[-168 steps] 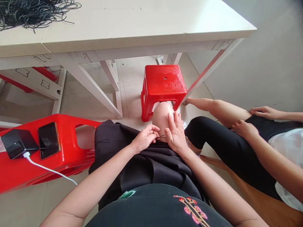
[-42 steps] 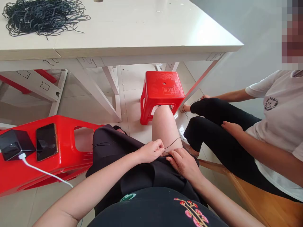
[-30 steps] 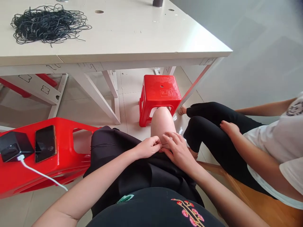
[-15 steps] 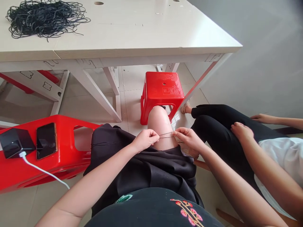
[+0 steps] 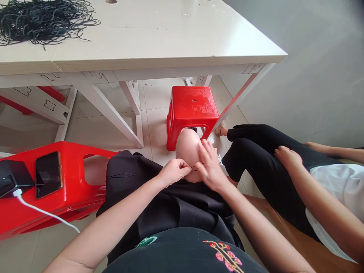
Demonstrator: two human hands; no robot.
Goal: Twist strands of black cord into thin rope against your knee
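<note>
My left hand (image 5: pixel 173 172) is closed in a pinch on a thin black cord (image 5: pixel 194 167) above my bare leg (image 5: pixel 187 146). Only a short stretch of the cord shows between the two hands. My right hand (image 5: pixel 212 168) lies flat over the right side of the leg near the knee, fingers stretched out. The cord runs toward its thumb, and its far end is hidden under that hand. A few black cords (image 5: pixel 127 175) lie across the dark skirt (image 5: pixel 122 193) to the left.
A tangled heap of black cord (image 5: pixel 45 22) sits on the pale table (image 5: pixel 170 41). One red stool (image 5: pixel 193 104) stands beyond my knee. At left, another red stool (image 5: pixel 74 174) bears a phone (image 5: pixel 48 174) and a black device (image 5: pixel 13 178) with a white cable. A person's legs (image 5: pixel 256 151) are close on the right.
My right hand has opened from its pinch on the cord and come to lie flat against my leg. The left hand keeps its pinch. The view has shifted slightly right.
</note>
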